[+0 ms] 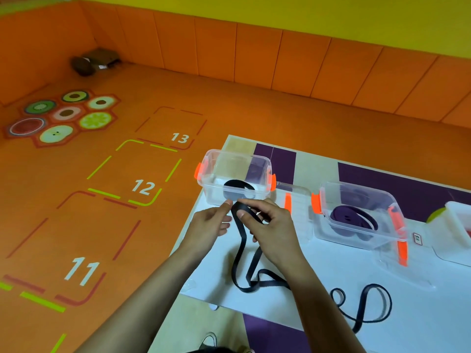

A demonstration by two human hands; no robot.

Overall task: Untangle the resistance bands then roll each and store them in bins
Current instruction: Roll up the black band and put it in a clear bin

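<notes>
A long black resistance band [240,253] hangs from my two hands and trails in loose loops over the white sheet [318,271] to the right. My left hand [211,225] pinches the band's top end between thumb and fingertips. My right hand [270,225] grips the band just beside it, thumb on top. Behind my hands stands a clear bin [234,174] with orange clips, holding a rolled black band [237,188]. A second clear bin [362,215] to the right holds a rolled purple band [349,220].
A third white container [458,225] shows at the right edge. The bins stand on a purple and cream mat [277,159] on an orange floor with numbered squares. A dark bag [94,61] lies by the far padded wall.
</notes>
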